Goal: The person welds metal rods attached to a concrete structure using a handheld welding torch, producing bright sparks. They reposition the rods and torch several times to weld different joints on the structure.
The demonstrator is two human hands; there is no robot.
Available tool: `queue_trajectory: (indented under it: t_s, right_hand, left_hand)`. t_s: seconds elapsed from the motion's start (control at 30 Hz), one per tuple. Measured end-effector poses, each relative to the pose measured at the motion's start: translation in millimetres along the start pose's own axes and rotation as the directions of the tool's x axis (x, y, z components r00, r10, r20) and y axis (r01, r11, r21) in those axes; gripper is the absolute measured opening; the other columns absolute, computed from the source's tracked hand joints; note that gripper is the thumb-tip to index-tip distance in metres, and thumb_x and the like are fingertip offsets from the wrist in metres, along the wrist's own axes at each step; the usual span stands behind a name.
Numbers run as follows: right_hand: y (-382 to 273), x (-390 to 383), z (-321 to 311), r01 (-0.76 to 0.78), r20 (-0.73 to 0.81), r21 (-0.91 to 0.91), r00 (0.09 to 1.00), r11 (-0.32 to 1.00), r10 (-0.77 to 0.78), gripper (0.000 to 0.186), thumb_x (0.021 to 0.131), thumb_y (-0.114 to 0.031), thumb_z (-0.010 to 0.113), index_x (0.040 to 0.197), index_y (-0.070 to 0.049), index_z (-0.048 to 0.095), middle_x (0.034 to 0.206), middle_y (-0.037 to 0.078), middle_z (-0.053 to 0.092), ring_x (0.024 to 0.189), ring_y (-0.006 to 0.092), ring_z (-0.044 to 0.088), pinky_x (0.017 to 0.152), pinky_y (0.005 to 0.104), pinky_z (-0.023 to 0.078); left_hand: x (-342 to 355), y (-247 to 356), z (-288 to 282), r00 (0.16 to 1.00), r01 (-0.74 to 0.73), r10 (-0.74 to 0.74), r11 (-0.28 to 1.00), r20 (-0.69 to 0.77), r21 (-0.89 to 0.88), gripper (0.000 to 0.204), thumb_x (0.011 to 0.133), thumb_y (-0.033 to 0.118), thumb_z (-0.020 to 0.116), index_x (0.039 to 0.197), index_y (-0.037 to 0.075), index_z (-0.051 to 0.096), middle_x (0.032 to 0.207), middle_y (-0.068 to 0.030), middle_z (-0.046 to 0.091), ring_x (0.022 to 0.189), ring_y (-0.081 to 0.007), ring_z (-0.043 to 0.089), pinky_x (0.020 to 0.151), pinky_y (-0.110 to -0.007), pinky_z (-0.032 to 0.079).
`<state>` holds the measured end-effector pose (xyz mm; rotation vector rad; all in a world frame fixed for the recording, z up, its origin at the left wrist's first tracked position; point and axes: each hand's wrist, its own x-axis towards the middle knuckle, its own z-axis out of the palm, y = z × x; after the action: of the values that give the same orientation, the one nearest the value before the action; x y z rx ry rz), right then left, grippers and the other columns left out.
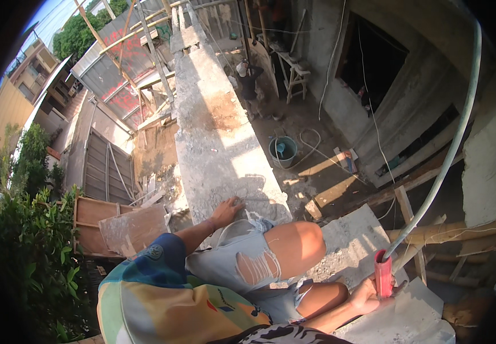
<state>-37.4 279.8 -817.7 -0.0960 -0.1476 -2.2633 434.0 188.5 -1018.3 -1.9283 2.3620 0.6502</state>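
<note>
Ledge under left hand drops off both sides.

From up on the person's head, the left fisheye lens peers steeply down and ahead here: very near over the ripped denim shorts, out along the concrete ledge, and far below to the bucket rightward.

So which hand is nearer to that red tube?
The right. The right hand is gripping the red tube near its lower end, while the left hand is well away, resting on the concrete ledge to the tube's left.
</note>
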Motion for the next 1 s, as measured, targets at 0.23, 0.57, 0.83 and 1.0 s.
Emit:
queue_trajectory:
  t_s: [0.23, 0.57, 0.83, 1.0]
  right_hand:
    - [-13.9, 4.6, -2.5, -0.054, -0.134, 0.018, 0.989, 0.998, 0.056, 0.06, 0.102, -0.052, 0.041, 0.13, -0.001, 0.057, 0.126, 0.017, 0.058, 0.119, 0.0328, 0.053, 0.103, 0.0506, 0.041]
    - [-21.3, 5.0, -2.9, 0.027, -0.287, 0.093, 0.958, 0.995, 0.001, 0.062, 0.1, -0.052, 0.045, 0.124, 0.005, 0.056, 0.128, 0.017, 0.057, 0.12, 0.0298, 0.053, 0.104, 0.0479, 0.041]
    - [-15.4, 5.9, -22.2, 0.036, -0.161, 0.065, 0.987, 0.997, -0.025, 0.049, 0.099, -0.039, 0.054, 0.121, 0.004, 0.056, 0.118, 0.02, 0.064, 0.11, 0.0329, 0.06, 0.107, 0.0538, 0.041]
    - [-25.0, 4.3, -32.7, 0.051, -0.176, 0.025, 0.983, 0.998, -0.045, 0.047, 0.099, -0.038, 0.056, 0.121, 0.004, 0.057, 0.117, 0.02, 0.065, 0.111, 0.0339, 0.061, 0.107, 0.055, 0.041]
  left_hand:
    - [-11.4, -14.1, -6.0, 0.959, 0.09, -0.119, 0.988, -0.257, -0.123, 0.046, 0.082, 0.005, 0.063, 0.127, 0.015, 0.058, 0.121, -0.0148, 0.055, 0.11, -0.035, 0.058, 0.091, -0.044, 0.05]
    - [-21.2, -20.9, -20.3, 0.91, 0.096, -0.162, 0.978, -0.381, -0.185, 0.024, 0.083, 0.008, 0.063, 0.107, 0.007, 0.066, 0.106, -0.0168, 0.064, 0.107, -0.0371, 0.06, 0.093, -0.045, 0.05]
    - [36.1, 20.3, 0.7, 0.965, -0.146, 0.133, 0.988, 0.228, 0.041, 0.014, 0.084, 0.018, 0.065, 0.094, 0.011, 0.072, 0.095, -0.0142, 0.07, 0.094, -0.0361, 0.067, 0.082, -0.048, 0.053]
    - [43.7, 16.5, 18.2, 0.974, -0.152, 0.144, 0.988, 0.178, 0.036, 0.019, 0.08, 0.027, 0.066, 0.092, 0.013, 0.072, 0.093, -0.0145, 0.07, 0.091, -0.0354, 0.068, 0.079, -0.047, 0.054]
